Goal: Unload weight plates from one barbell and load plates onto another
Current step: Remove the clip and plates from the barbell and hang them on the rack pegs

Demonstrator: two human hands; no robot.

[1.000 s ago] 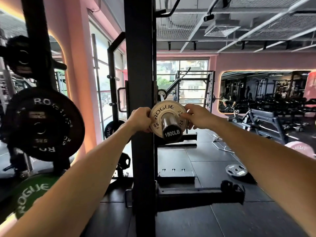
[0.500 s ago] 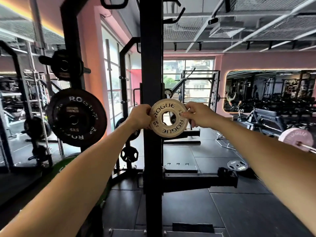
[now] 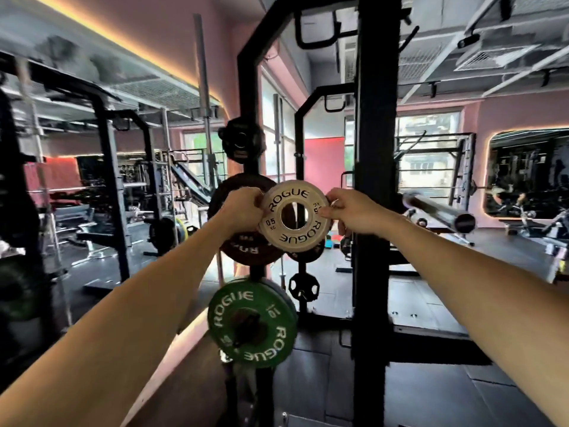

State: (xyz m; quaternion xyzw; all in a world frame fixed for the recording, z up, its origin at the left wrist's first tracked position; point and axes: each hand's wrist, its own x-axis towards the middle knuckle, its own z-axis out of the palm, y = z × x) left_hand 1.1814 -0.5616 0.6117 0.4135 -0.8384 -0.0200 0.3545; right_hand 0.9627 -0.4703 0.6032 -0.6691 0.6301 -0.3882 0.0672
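Observation:
A small white ROGUE 0.5 kg plate (image 3: 308,234) is held upright in the air at chest height, its centre hole empty. My left hand (image 3: 241,211) grips its left rim and my right hand (image 3: 346,209) grips its right rim. The bare steel sleeve of a barbell (image 3: 437,209) sticks out to the right of the black rack upright (image 3: 374,211), with no plate on it. Behind the held plate a black ROGUE plate (image 3: 246,251) hangs on a storage peg, partly hidden by my left hand.
A green ROGUE 10 kg plate (image 3: 252,323) hangs on a lower peg of the rack post. A smaller black plate (image 3: 241,141) sits on a higher peg. More racks and benches fill the room at left (image 3: 101,186). Dark rubber floor (image 3: 446,389) lies at right.
The white plate has come off the barbell sleeve and moved left with both hands. The view has swung left, so the sleeve now lies to the right and the storage pegs are in the centre.

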